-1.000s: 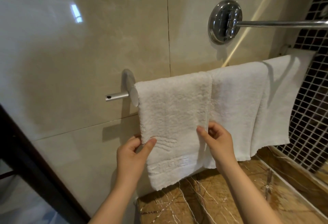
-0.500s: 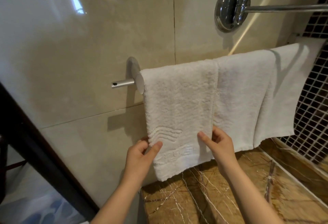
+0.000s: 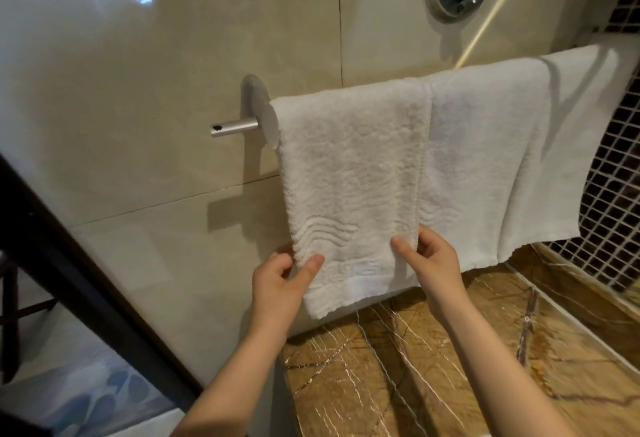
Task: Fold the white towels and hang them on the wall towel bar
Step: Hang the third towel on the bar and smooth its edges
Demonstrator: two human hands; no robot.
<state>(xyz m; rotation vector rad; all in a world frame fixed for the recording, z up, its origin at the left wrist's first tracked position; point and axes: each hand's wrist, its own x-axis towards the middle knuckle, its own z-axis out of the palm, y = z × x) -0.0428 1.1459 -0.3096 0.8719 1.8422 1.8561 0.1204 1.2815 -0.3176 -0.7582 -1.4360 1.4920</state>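
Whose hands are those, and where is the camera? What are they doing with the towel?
No machine here, just a person. The camera sits on their head and looks down, so both arms reach in from below. The left hand and the right hand each pinch a side edge of the fluffy white towel with wavy lines. It hangs over a silver metal wall bar. A second white towel and a smoother white towel hang to its right. Underneath is a brown marble ledge.

The left hand [image 3: 277, 284] and right hand [image 3: 434, 263] are bare, thumbnails cut short. Both forearms, left [image 3: 239, 370] and right [image 3: 485, 350], are bare down to the picture's lower edge.
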